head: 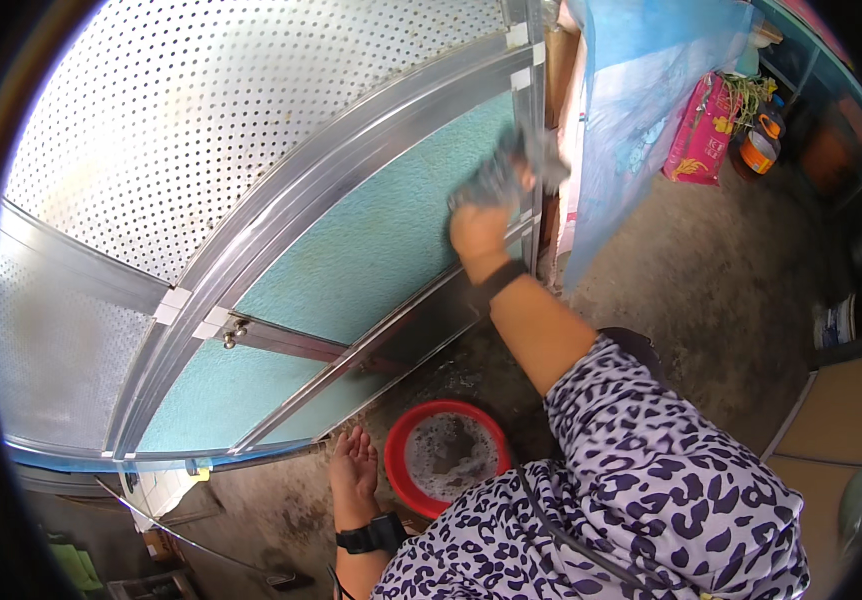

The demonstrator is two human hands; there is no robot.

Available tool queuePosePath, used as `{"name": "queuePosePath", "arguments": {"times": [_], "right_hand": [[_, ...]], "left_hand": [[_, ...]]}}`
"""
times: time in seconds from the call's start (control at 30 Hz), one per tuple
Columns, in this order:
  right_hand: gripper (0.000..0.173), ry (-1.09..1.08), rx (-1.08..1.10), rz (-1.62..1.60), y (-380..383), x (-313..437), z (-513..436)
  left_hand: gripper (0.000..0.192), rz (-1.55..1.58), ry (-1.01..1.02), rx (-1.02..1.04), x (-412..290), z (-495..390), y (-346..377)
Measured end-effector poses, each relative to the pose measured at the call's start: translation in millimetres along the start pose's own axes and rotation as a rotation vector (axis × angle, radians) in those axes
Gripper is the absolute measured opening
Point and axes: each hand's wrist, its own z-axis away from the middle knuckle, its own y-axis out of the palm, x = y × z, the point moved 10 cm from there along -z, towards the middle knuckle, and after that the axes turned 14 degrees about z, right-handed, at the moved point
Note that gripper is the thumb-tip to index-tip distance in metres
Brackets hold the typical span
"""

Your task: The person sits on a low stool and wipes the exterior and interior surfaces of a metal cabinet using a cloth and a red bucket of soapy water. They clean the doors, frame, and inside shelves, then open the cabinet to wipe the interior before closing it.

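A grey cloth (502, 176), blurred by motion, is gripped in my right hand (480, 229). It lies against the teal glass panel (371, 217) of a metal-framed cabinet, close to the frame's upright edge (527, 105). Part of the cloth reaches past that edge. My left hand (356, 465) hangs low with its palm up and fingers apart, holding nothing. Just right of it, a red plastic basin (395, 442) on the floor contains cloudy, sudsy water (453, 457). Two small round knobs (234, 334) sit on the cabinet's frame.
The cabinet's perforated metal top (198, 127) fills the upper left. Beside its far edge hangs a blue plastic sheet (618, 142). A pink printed bag (701, 135) and a bottle with an orange label (759, 146) stand at the back right. A thin rod (176, 536) slants across the lower left.
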Motion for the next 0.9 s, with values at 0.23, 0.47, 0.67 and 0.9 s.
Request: {"name": "queuePosePath", "arguments": {"times": [0.23, 0.47, 0.67, 0.9], "right_hand": [[0.056, 0.305, 0.108, -0.099, 6, -65, 51], [0.056, -0.341, 0.043, 0.253, 30, 101, -6], [0.059, -0.081, 0.139, 0.196, 18, -11, 35], [0.045, 0.171, -0.054, 0.141, -3, -100, 81]], "left_hand": [[0.048, 0.007, -0.006, 0.022, -1, -3, 2], [0.047, 0.022, 0.006, 0.031, -5, 3, -3], [0.047, 0.001, 0.044, -0.035, -11, 3, -15], [0.050, 0.041, 0.060, -0.016, -18, 11, -17]]}}
